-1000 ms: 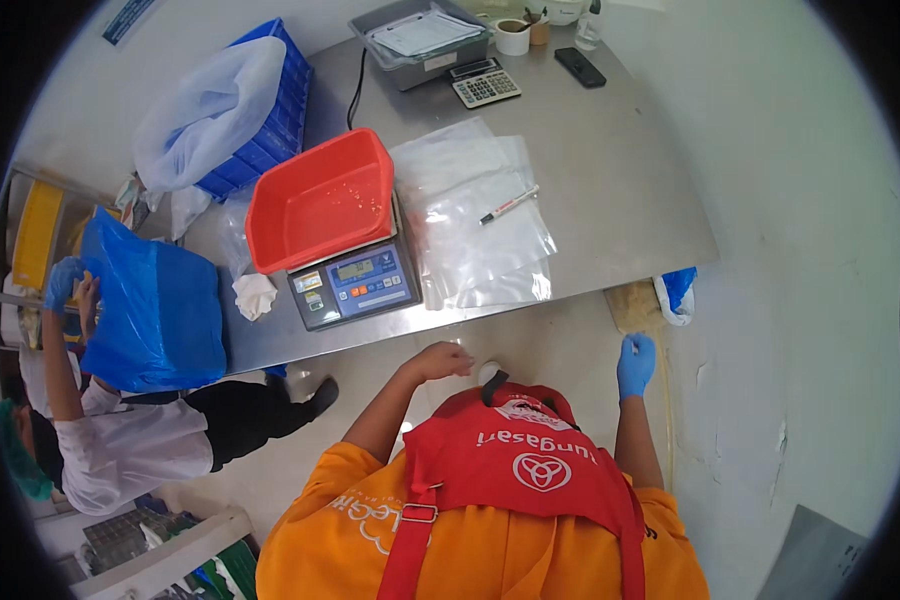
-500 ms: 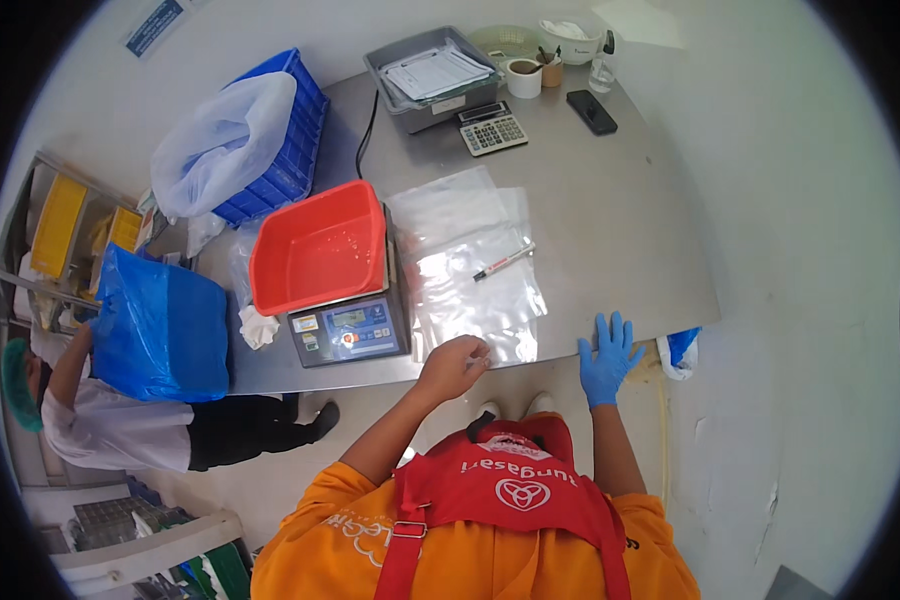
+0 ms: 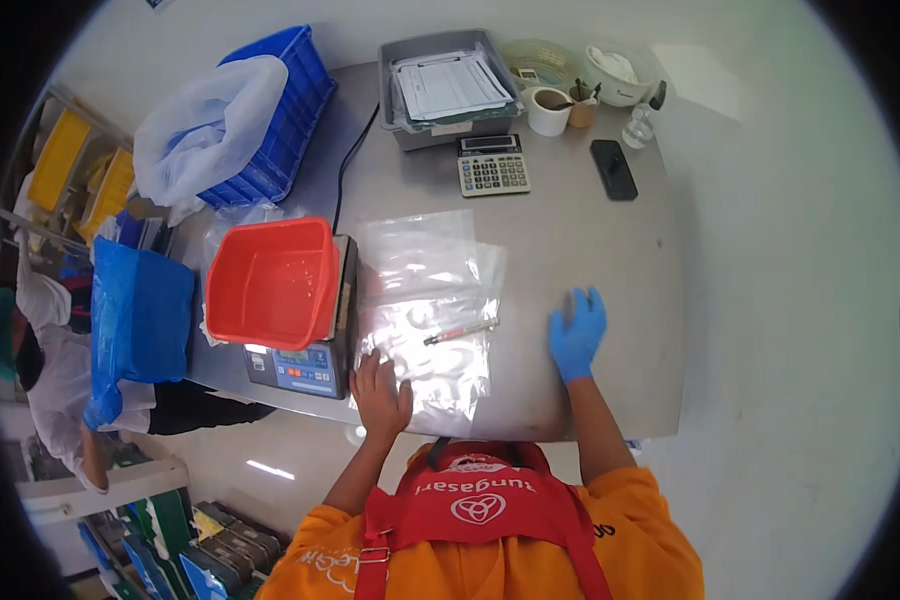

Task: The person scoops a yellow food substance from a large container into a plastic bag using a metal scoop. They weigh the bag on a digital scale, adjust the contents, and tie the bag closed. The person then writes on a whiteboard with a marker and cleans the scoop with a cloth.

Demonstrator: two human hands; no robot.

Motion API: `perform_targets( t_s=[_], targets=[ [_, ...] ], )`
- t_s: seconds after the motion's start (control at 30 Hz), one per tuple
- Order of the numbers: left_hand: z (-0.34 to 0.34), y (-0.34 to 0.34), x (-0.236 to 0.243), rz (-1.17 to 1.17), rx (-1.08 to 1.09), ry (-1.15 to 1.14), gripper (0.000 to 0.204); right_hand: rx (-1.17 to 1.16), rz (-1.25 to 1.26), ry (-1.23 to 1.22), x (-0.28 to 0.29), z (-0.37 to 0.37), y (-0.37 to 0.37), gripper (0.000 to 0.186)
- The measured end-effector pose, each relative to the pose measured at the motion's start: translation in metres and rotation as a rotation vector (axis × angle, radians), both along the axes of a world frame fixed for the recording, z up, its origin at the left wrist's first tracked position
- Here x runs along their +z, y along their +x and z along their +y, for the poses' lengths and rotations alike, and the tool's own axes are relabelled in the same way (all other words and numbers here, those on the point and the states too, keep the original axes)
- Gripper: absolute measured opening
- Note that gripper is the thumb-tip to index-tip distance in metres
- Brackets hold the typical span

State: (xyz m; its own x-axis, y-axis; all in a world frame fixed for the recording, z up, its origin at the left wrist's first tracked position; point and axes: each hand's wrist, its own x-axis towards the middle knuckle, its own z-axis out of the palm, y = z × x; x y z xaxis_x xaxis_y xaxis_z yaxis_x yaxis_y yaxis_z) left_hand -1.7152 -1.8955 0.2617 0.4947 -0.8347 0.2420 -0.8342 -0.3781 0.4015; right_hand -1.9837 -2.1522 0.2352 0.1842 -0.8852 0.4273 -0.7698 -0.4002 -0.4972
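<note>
My bare left hand (image 3: 381,397) lies with its fingers extended on the near left part of some clear plastic bags (image 3: 420,262), beside the weighing scale (image 3: 300,372). A red plastic basin (image 3: 270,285), with small drops or bits inside, rests on the scale's platform. On the bags lies a marker pen (image 3: 461,332). My right hand (image 3: 578,334), in a blue glove, is over the steel table (image 3: 630,300) to the right of the bags. Its fingers are spread and nothing is in them.
At the back stand a blue crate (image 3: 290,130) with a white liner bag, a grey tray (image 3: 410,135) of papers, a calculator (image 3: 494,174), white cup (image 3: 549,112), spray bottle (image 3: 640,128) and phone (image 3: 613,170). At left, another person (image 3: 60,370) is beside a full blue bag (image 3: 145,315).
My left hand has moved left and opened out onto the bags. My gloved right hand has come from the table's edge farther over its top. The whole view has shifted.
</note>
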Motion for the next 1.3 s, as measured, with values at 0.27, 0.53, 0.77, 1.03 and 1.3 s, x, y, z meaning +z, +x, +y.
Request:
perform_targets(
  t_s=[0.27, 0.53, 0.77, 1.03, 1.3],
  targets=[
    [-0.013, -0.001, 0.008, -0.057, 0.017, 0.039, 0.042, 0.306, 0.175, 0.000, 0.017, -0.156, 0.158, 0.068],
    [-0.020, 0.002, 0.008, -0.043, 0.033, 0.022, 0.040, 0.378, 0.247, -0.049, 0.020, -0.199, 0.205, 0.050],
    [-0.018, 0.002, 0.007, -0.032, 0.041, 0.016, 0.040, 0.448, 0.137, -0.066, 0.014, -0.199, 0.195, 0.052],
    [-0.017, 0.005, 0.006, -0.033, 0.040, 0.029, 0.041, -0.007, 0.059, 0.018, 0.006, -0.209, 0.181, 0.060],
    [-0.015, 0.006, 0.006, -0.012, 0.045, 0.054, 0.041, 0.097, 0.137, -0.071, 0.007, -0.202, 0.184, 0.060]
  ],
)
